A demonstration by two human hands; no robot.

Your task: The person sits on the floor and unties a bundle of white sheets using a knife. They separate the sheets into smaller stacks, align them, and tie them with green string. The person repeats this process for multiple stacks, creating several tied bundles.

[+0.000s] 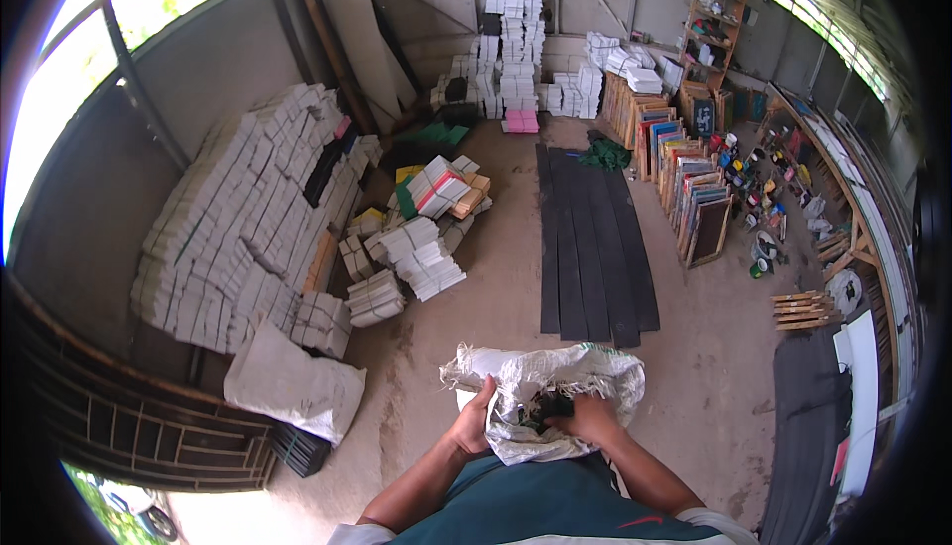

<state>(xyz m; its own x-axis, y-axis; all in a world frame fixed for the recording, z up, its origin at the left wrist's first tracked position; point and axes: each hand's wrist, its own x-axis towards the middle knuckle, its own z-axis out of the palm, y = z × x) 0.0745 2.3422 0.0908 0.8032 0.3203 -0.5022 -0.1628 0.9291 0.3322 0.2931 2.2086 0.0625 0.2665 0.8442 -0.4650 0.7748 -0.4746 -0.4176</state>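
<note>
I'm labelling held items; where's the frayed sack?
The frayed sack is at the head view's lower centre, below the black strips, gripped by the left hand, the right hand at its opening.

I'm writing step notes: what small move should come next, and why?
Perhaps grasp some dark material with the right hand, since it reaches into the open white woven sack beside that material while the left hand holds the sack's edge.

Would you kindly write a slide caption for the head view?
Left hand holding a frayed white woven sack, right hand reaching inside; stacked white bundles and black strips beyond.
</note>
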